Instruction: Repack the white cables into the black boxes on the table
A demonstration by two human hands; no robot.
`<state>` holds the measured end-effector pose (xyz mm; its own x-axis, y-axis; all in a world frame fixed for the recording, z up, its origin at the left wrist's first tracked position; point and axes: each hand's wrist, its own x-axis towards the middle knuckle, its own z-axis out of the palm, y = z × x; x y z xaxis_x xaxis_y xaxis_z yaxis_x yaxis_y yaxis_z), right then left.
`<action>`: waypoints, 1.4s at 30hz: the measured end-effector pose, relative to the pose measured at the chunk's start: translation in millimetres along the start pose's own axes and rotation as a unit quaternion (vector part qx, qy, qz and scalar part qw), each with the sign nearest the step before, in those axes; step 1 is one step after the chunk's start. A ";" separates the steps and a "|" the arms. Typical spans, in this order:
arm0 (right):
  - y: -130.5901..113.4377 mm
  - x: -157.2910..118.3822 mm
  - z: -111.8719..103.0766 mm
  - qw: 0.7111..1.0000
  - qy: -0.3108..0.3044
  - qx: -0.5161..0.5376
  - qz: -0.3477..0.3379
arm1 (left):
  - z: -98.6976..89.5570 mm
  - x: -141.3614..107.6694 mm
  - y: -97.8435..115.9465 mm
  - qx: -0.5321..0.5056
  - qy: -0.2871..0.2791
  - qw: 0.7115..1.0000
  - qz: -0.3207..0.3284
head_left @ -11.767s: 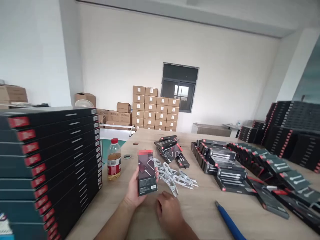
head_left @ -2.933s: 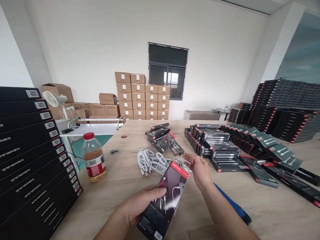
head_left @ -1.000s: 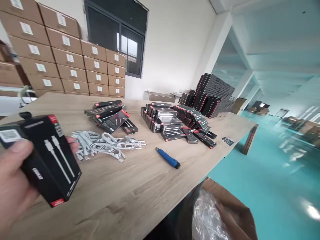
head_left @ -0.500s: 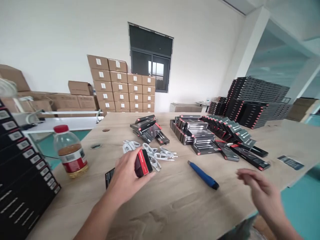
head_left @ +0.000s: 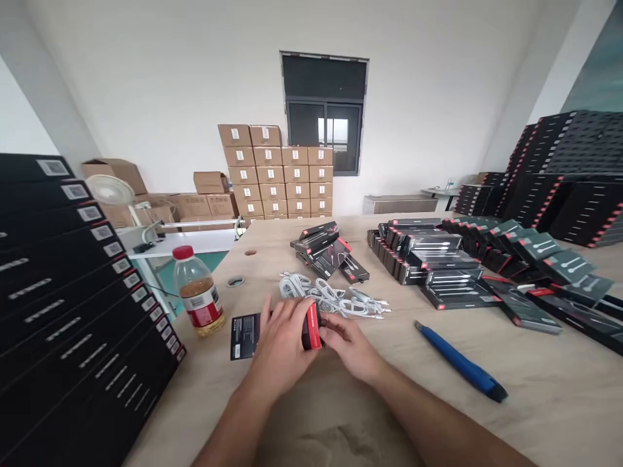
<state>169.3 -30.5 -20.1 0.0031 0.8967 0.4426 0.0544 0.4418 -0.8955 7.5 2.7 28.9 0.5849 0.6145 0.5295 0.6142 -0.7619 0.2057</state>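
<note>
My left hand (head_left: pixel 285 337) is wrapped over a small black box with a red end band (head_left: pixel 313 325), just above the table. Against the box's right end, the fingers of my right hand (head_left: pixel 348 344) are bent and pinched; their tips are partly hidden. A flat black printed piece (head_left: pixel 243 336) lies beside my left hand, its right part covered by the fingers. Coiled white cables (head_left: pixel 335 297) lie right behind both hands. To the right of my right hand rests a blue-handled knife or cutter (head_left: pixel 457 360).
A bottle with a red cap (head_left: pixel 200 298) stands at left, near a tall stack of black boxes (head_left: pixel 87 318). Flat cable boxes (head_left: pixel 324 253) lie piled behind the cables. Rows of similar boxes (head_left: pixel 438 253) fill the right side. Brown cartons (head_left: pixel 272 174) are stacked by the wall.
My right hand has come in from the far right to the box in my left hand. The view has turned left, so the table's things appear further right.
</note>
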 end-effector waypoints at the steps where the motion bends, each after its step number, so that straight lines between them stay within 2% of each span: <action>1: -1.4 -2.1 -3.7 1.000 -0.015 0.015 0.009 | 2.0 -0.1 1.8 0.006 -0.003 1.000 0.001; 7: -13.9 0.2 -11.5 0.998 -0.039 0.040 0.042 | 9.0 -0.4 8.2 0.016 -0.012 1.000 0.008; 15: -11.9 0.0 -11.9 0.994 -0.053 0.044 0.080 | 5.3 0.4 15.3 -0.017 -0.048 0.997 0.054; 21: -15.6 -0.1 -8.4 0.995 0.007 0.013 0.096 | 10.0 1.7 19.7 -0.022 -0.053 0.995 0.077; 27: -9.9 1.8 -4.6 0.990 0.077 0.001 0.116 | 15.9 3.3 18.5 -0.038 -0.052 0.996 0.068; 29: -9.4 1.6 -5.9 0.990 0.066 0.014 0.124 | 15.0 3.5 16.8 -0.043 -0.052 0.996 0.062; 35: -14.7 0.8 -12.9 0.986 -0.035 0.072 0.147 | 8.2 2.1 12.0 -0.049 -0.065 0.995 0.063; 39: -16.6 1.6 -16.6 0.983 -0.066 0.079 0.151 | 5.8 1.9 15.5 -0.047 -0.075 0.994 0.069; 42: -18.1 1.2 -17.5 0.987 -0.066 0.065 0.128 | 6.2 1.8 19.0 -0.042 -0.080 0.993 0.079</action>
<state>185.8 -37.9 -2.5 -0.1306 0.9713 0.1989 -0.0594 0.1926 -0.9795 23.5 -9.4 28.7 0.7520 0.5047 0.4239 0.4649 -0.8621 0.2016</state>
